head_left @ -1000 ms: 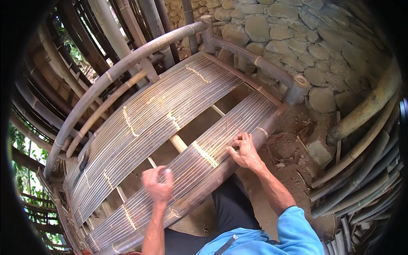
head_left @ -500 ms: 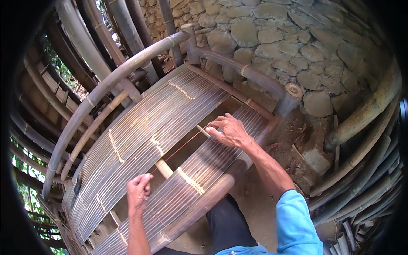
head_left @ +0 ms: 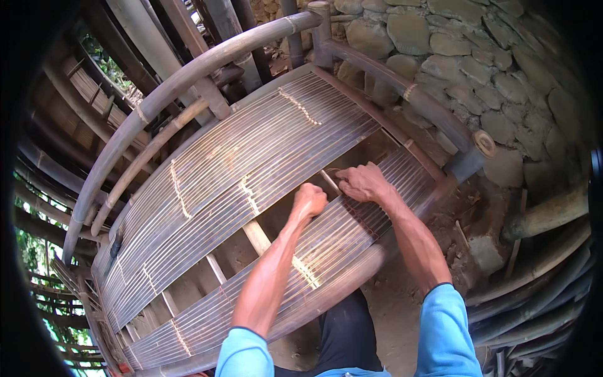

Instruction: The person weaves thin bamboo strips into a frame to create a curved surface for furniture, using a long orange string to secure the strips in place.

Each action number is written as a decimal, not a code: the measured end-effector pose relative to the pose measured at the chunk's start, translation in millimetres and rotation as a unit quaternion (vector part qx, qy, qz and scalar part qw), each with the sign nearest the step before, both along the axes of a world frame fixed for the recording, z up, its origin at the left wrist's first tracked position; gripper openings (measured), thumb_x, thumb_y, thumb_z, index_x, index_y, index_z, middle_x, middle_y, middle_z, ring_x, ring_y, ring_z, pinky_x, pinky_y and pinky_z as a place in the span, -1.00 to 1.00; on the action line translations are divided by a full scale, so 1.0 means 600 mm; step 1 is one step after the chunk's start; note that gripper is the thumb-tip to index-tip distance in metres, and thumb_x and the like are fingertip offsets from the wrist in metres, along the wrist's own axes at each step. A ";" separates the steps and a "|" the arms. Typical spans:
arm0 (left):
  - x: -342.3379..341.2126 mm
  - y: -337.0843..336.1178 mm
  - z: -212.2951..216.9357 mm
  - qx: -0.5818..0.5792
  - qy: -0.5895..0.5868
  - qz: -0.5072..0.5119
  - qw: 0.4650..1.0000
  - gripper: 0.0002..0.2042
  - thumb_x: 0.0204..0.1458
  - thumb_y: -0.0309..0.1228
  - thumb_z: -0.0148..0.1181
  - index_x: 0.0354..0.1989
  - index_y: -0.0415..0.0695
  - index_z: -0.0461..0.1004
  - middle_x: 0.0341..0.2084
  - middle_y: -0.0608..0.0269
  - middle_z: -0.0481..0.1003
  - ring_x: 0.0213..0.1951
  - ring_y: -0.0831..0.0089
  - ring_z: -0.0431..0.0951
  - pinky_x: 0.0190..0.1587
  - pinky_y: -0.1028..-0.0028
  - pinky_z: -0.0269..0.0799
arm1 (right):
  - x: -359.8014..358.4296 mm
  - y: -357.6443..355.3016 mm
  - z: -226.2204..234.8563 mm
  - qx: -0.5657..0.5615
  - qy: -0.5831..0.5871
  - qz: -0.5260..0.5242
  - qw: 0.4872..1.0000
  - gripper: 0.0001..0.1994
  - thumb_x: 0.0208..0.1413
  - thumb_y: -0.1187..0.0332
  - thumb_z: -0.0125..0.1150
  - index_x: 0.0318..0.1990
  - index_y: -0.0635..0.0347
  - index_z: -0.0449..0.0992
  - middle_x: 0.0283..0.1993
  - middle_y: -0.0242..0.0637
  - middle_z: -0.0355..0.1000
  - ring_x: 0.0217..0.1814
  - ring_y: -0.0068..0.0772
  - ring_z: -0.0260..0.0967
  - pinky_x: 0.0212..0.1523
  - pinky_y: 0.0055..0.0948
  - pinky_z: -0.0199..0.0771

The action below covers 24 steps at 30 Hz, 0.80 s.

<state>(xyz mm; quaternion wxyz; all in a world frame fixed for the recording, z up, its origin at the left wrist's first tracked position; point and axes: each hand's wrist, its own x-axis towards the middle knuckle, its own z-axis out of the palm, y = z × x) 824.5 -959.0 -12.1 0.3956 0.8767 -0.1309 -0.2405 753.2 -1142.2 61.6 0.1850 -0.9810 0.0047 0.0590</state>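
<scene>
A bamboo bench (head_left: 251,169) with a seat of thin slats lashed in rows is in front of me. A long gap runs through the seat, crossed by a pale wider crosspiece (head_left: 256,237) and a thin crosspiece (head_left: 330,181). My left hand (head_left: 310,201) is closed over the gap, just left of the thin crosspiece; what its fingers hold is hidden. Beside that crosspiece's near end, my right hand (head_left: 364,182) is closed with its fingertips pinched together. A bit of thin cord (head_left: 339,170) seems to show at its fingertips. The hands are close but apart.
A curved bamboo rail (head_left: 188,72) forms the bench's back, and an armrest (head_left: 402,88) closes its far right end. Behind stands a stone wall (head_left: 471,63). Bamboo poles (head_left: 540,270) are stacked at the right. My legs (head_left: 348,333) are against the front edge.
My left hand has moved right and away from me, up to my right hand. The reddish cord stretched between them no longer shows as a line. The view has shifted slightly.
</scene>
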 end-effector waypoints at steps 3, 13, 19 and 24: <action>0.021 -0.035 0.000 -0.040 0.125 0.013 0.991 -0.76 0.04 -0.41 0.22 -0.22 -0.26 0.72 -0.36 -0.02 0.69 -0.36 0.30 0.66 -0.21 0.29 0.56 | 0.006 -0.004 0.000 -0.059 0.050 0.025 0.997 -0.65 0.16 0.15 -0.05 -0.17 0.00 0.68 -0.28 0.03 0.63 -0.16 0.11 0.61 0.06 0.08 0.48; -0.145 0.022 0.164 -0.096 -0.303 -0.161 0.934 -0.49 -0.11 -0.33 0.39 0.10 -0.11 0.54 -0.04 0.05 0.50 0.11 0.11 0.47 0.13 0.18 0.49 | -0.141 0.020 0.016 0.082 -0.314 0.009 0.946 -0.90 0.07 0.43 0.37 -0.30 0.22 0.59 0.18 -0.17 0.28 0.28 -0.05 0.16 0.27 -0.05 0.20; -0.183 0.057 0.191 -0.088 -0.301 -0.196 0.929 -0.51 -0.12 -0.41 0.37 0.09 -0.14 0.53 -0.02 0.07 0.43 0.11 0.12 0.42 0.05 0.16 0.56 | -0.202 0.075 0.005 0.140 -0.344 -0.045 0.927 -0.87 0.05 0.44 0.40 -0.23 0.04 0.66 0.16 -0.16 0.24 0.31 -0.06 0.11 0.31 -0.02 0.06; -0.219 0.107 0.217 -0.076 -0.345 -0.208 0.912 -0.77 -0.10 -0.38 0.40 -0.24 -0.11 0.63 0.01 0.03 0.46 0.15 0.04 0.40 0.16 0.13 0.47 | -0.251 0.137 0.047 0.157 -0.394 -0.055 0.904 -0.80 -0.10 0.47 0.44 -0.28 -0.04 0.65 0.21 -0.12 0.23 0.36 -0.03 0.11 0.27 -0.02 0.08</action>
